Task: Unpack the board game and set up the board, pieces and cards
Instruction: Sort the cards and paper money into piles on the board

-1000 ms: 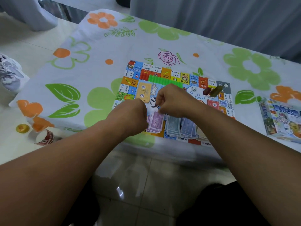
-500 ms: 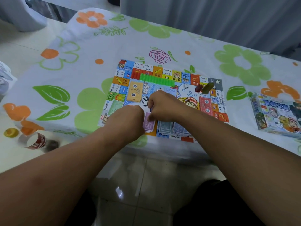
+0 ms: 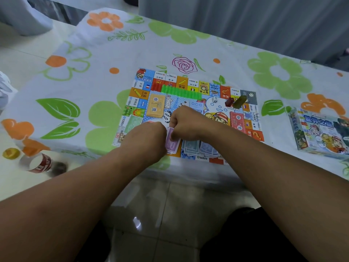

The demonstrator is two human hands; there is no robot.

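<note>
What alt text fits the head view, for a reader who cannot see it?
A person's left hand and right hand meet at purple play-money notes, which the right hand pinches, at the near edge of a game board on a flowered tablecloth. The game box lies to the right.

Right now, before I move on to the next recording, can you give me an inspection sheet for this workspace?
Surface: table under a flowered cloth; the board lies flat near its front edge.
Job's things: green houses in a row, tan cards stacked, a die and a red token beside an olive token, all on the board; blue notes in piles at its near edge; box on the cloth to the right.
Clutter: bottle and yellow lid on the floor, left.
Hands: right hand pinches the purple notes; left hand is curled against them, its fingers hidden.
Cables: nothing seen.
Surroundings: grey curtain behind, tiled floor below.
</note>
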